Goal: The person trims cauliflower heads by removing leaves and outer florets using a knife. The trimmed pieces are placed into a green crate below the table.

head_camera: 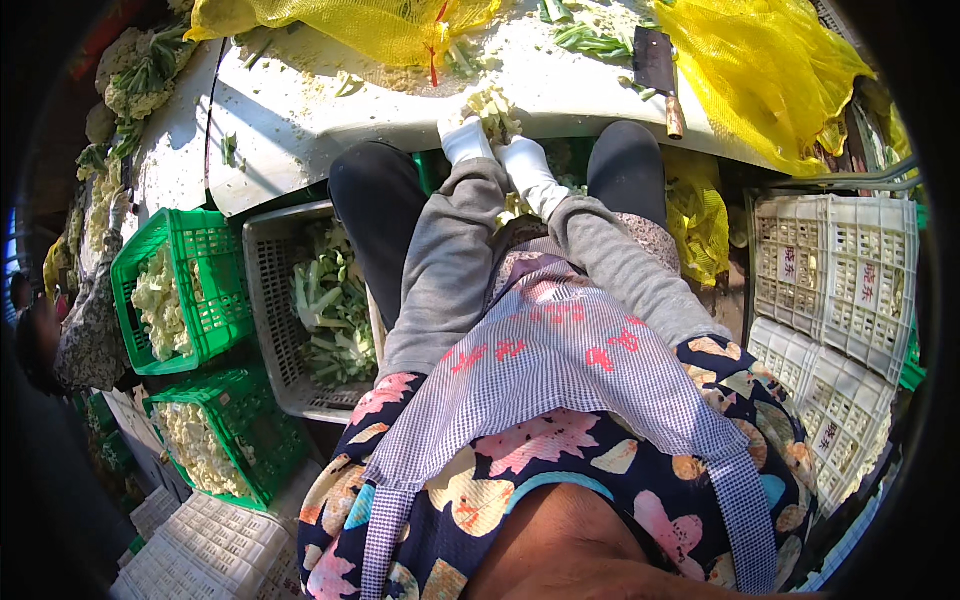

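Observation:
My left hand [463, 139], in a white glove, is at the edge of a pale table [300, 150], closed on a piece of cauliflower [491, 109] with leafy stems. My right hand [525, 165], also white-gloved, touches the same piece from below; whether it holds a small tool there is hidden. Both hands are close together between my knees. A cleaver [655, 71] with a wooden handle lies on the table to the right, its handle over the edge. Cauliflower crumbs and green leaf scraps [592, 41] are scattered on the table.
Yellow mesh bags [757, 82] lie on the table. Left of my legs stands a grey crate [274, 300] of stems and leaves, beside green crates [214, 292] of florets. White crates [829, 262] are stacked at right. Another person [90, 322] is at the far left.

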`<state>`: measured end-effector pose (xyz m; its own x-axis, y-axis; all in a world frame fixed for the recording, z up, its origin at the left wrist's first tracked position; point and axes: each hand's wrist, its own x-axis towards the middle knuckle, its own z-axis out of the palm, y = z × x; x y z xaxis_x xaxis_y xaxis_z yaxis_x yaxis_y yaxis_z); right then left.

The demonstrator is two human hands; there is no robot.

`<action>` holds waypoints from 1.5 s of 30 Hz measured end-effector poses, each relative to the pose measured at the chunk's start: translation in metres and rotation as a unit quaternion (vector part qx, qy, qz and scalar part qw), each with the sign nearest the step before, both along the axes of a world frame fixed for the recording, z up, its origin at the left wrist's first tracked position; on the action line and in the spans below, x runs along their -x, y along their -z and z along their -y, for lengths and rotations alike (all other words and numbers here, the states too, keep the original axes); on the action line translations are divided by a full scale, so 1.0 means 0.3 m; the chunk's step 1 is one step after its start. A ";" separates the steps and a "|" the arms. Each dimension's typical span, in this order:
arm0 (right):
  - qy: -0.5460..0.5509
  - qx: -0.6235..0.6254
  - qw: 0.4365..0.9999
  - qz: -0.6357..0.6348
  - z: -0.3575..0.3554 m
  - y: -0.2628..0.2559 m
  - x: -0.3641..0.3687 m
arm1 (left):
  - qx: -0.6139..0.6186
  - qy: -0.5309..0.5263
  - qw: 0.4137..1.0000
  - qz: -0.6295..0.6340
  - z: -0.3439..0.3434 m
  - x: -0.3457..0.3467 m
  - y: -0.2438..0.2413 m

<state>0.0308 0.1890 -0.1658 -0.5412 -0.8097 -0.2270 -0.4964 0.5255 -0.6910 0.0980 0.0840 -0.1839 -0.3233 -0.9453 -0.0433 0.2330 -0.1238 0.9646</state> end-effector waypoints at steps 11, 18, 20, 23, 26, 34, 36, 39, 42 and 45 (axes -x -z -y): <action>0.024 0.004 0.975 0.219 -0.157 -0.303 0.079 | -0.167 -0.001 0.985 -0.053 -0.022 -0.033 -0.056; -0.085 0.004 0.994 -0.061 -0.134 -0.256 0.089 | -0.049 0.003 0.998 0.036 -0.013 -0.025 -0.020; -0.080 0.027 0.993 -0.085 -0.130 -0.227 0.089 | 0.027 0.013 0.992 0.125 0.001 -0.028 -0.001; -0.103 -0.020 0.993 -0.052 -0.117 -0.236 0.081 | 0.110 0.002 0.970 0.217 0.005 -0.025 0.045; -0.111 -0.036 0.988 -0.106 -0.101 -0.161 0.067 | 0.322 -0.069 0.886 0.326 0.022 -0.016 0.107; -0.022 -0.006 0.999 -0.026 -0.100 -0.001 -0.001 | 0.347 -0.054 0.847 0.400 -0.023 -0.010 0.102; 0.085 -0.066 0.960 0.260 -0.122 -0.089 -0.016 | 0.358 -0.009 0.823 0.442 -0.045 -0.035 0.096; 0.130 -0.009 0.921 0.366 -0.196 -0.101 -0.024 | 0.303 0.025 0.860 0.411 -0.085 -0.033 0.066; 0.137 -0.052 0.935 0.324 -0.269 -0.190 -0.037 | 0.386 0.059 0.793 0.468 -0.132 -0.053 0.052; 0.111 -0.079 0.952 0.273 -0.315 -0.165 -0.019 | 0.168 0.067 0.898 0.401 -0.231 -0.046 -0.056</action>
<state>0.0365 0.2836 -0.1163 -0.4620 -0.6211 -0.6330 0.0492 0.6947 -0.7176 0.1117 0.1532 -0.1670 -0.4271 -0.9036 -0.0321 -0.5484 0.2307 0.8037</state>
